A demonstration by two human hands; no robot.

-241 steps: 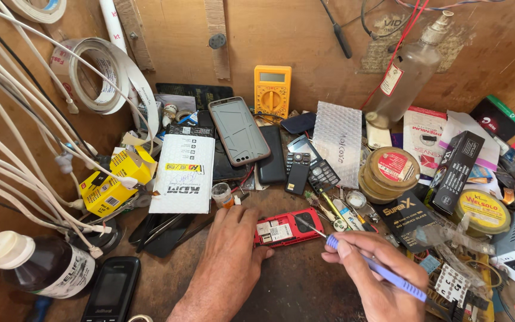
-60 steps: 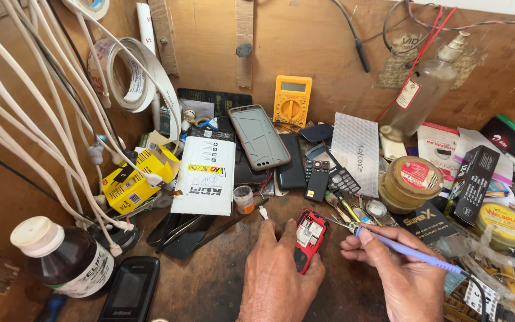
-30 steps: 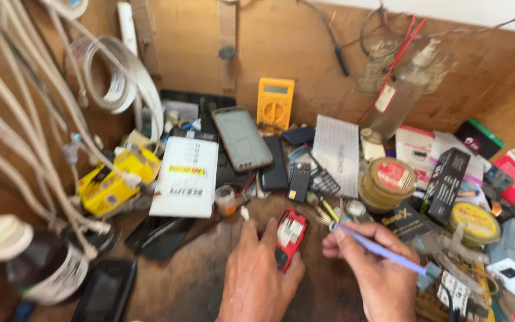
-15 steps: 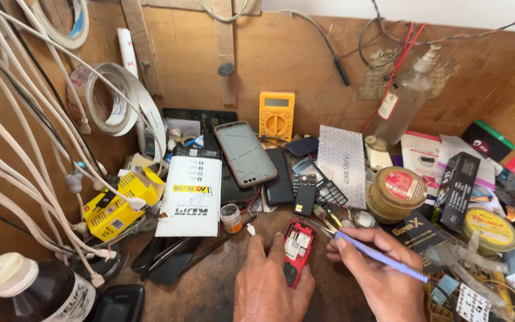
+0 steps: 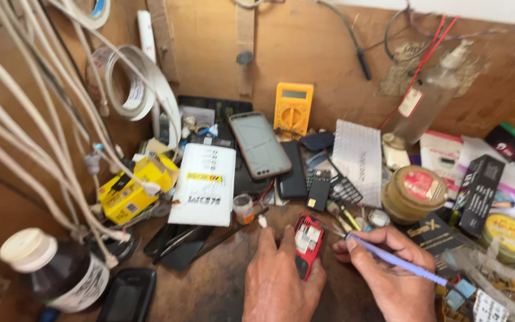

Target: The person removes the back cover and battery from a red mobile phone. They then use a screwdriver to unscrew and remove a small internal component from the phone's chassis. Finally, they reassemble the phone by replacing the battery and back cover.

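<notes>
1. The tip of the pale blue tool [image 5: 397,262], gripped like a pen in the right hand [image 5: 391,280], could slip off the red phone [image 5: 307,244] and scratch its exposed inside, I judge, because the phone stands tilted on edge.
2. The left hand [image 5: 281,277] clasps that phone at lower centre of the frame, above the wooden counter [image 5: 210,286].
3. Its back is off, showing white and grey parts in a red frame.

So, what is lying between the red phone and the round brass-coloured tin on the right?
In the head view, between the red phone and the tin lie small pen-like tools and a silvery round piece.
</notes>
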